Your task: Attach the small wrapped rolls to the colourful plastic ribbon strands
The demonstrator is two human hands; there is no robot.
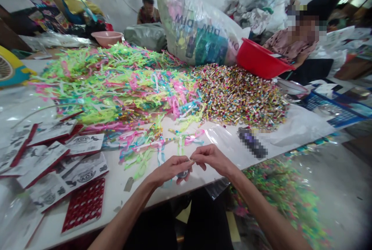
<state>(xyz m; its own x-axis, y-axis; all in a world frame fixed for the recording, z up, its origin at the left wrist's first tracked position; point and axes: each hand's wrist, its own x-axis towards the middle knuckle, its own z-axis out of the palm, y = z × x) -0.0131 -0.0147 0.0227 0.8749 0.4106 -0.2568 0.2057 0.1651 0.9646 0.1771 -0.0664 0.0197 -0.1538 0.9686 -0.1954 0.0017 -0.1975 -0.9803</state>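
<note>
My two hands meet at 6 o'clock over the white table (122, 188), pinching one small item (192, 160) between them, too tiny to name, probably one of the little sticks. Left hand (171, 169) curled, thumb and fingertip closed on the item, something dark tucked under its fingers. Right hand (213, 159) also closed in a pinch on the same item from the 3 o'clock side. Just beyond, at 12, loose ribbon strips (162, 141) lie on the table, then the big neon ribbon pile (116, 79). At 1 o'clock a heap of small colourful sticks (241, 95), touching the ribbon pile. Red basin (258, 62) behind the heap, tilted, a seated person's arm next to it. Large clear printed sack (197, 29) at 12, another person behind it. At 9 o'clock printed toy header cards (58, 157) spread out, red perforated tray (84, 205) at 8. Pink bowl (107, 38) far at 11
</note>
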